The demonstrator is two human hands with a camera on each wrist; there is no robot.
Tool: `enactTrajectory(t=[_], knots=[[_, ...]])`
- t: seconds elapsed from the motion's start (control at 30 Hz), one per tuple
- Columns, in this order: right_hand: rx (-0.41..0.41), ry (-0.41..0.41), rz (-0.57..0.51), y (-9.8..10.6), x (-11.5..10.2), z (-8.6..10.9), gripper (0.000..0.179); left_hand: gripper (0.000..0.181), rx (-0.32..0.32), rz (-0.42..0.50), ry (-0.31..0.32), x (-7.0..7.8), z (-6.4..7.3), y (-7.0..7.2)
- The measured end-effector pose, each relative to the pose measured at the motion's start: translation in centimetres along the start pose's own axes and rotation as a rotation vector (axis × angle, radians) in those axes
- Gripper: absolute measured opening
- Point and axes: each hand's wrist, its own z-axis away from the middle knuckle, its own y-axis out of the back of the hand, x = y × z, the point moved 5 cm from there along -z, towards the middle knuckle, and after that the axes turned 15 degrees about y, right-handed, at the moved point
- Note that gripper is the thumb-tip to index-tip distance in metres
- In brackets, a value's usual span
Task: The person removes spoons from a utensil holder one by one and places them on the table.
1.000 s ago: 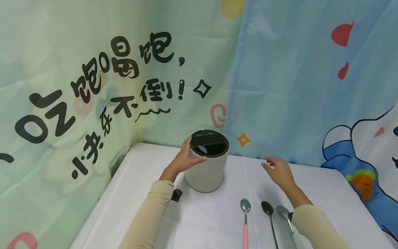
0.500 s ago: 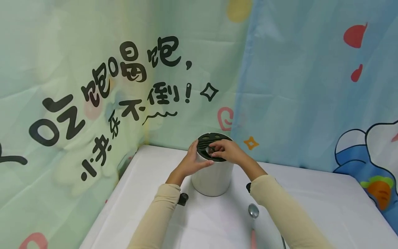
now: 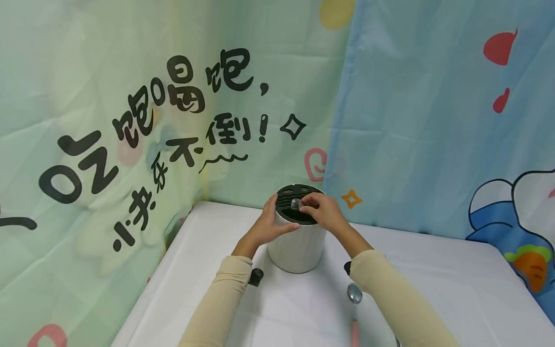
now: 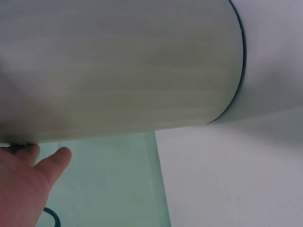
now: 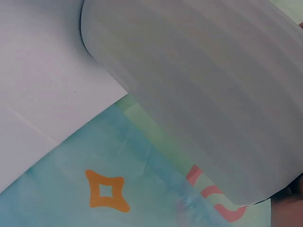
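Observation:
A white cylindrical utensil holder with a slotted black lid stands upright near the back of the table. My left hand holds its left side near the top, thumb across the front and fingers at the rim. With thumb and fingertips my right hand pinches a spoon at its shiny silvery bowl, just above the lid's large opening. The spoon's handle is hidden. The left wrist view shows the holder's wall beside my hand; in the right wrist view the wall fills much of the frame.
A spoon with a pink handle lies on the white tablecloth, in front of the holder and to its right. Part of a thin dark handle shows beside my right sleeve. Printed curtains stand behind and to the left.
My right hand has come from the table's right side to the lid and pinched the spoon, whose bowl now sits slightly higher. My left hand stays on the holder. The view has shifted slightly.

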Motion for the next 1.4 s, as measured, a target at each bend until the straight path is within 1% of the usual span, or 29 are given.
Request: enactTrajectory(t=[0.1,0.2,0.33,0.5,0.57,0.67,0.73,0.87,0.93,1.1,1.23,1.33,1.4], knots=[[0.088,-0.001,-0.016,0.5,0.1,0.2,0.028,0.102,-0.004,-0.001,0.011,0.2,0.0,-0.1],[0.156,0.033,-0.011,1.2,-0.2,0.2,0.037,0.102,-0.003,-0.001,0.014,0.3,0.0,-0.2],[0.239,0.076,-0.028,2.6,-0.7,0.1,0.036,0.102,0.003,-0.006,0.014,0.5,0.0,-0.4],[0.312,0.097,-0.084,4.9,-1.4,0.0,0.037,0.103,0.006,-0.011,0.017,0.7,0.0,-0.3],[0.327,0.088,-0.108,5.9,-1.6,0.0,0.037,0.103,0.007,-0.013,0.017,0.8,0.0,-0.2],[0.356,0.089,-0.171,7.4,-2.0,0.0,0.037,0.103,0.014,-0.013,0.016,0.9,0.1,0.0],[0.377,0.078,-0.234,8.3,-2.1,0.1,0.037,0.103,0.021,-0.018,0.015,0.8,0.2,0.1],[0.440,0.082,-0.356,9.9,-2.4,0.9,0.037,0.104,0.023,-0.020,0.017,0.6,0.4,-0.1],[0.474,0.087,-0.390,10.6,-2.3,1.3,0.037,0.104,0.019,-0.019,0.014,0.6,0.5,-0.1],[0.563,0.091,-0.443,12.1,-1.6,2.7,0.039,0.105,0.020,-0.024,0.010,0.4,0.5,-0.3],[0.628,0.114,-0.531,13.1,-0.9,3.8,0.041,0.105,0.025,-0.025,0.005,0.4,0.4,-0.4],[0.659,0.121,-0.623,13.8,-0.4,4.8,0.037,0.105,0.022,-0.021,0.009,0.5,0.5,-0.4],[0.665,0.112,-0.654,14.0,0.1,5.5,0.036,0.105,0.024,-0.021,0.012,0.5,0.5,-0.4]])
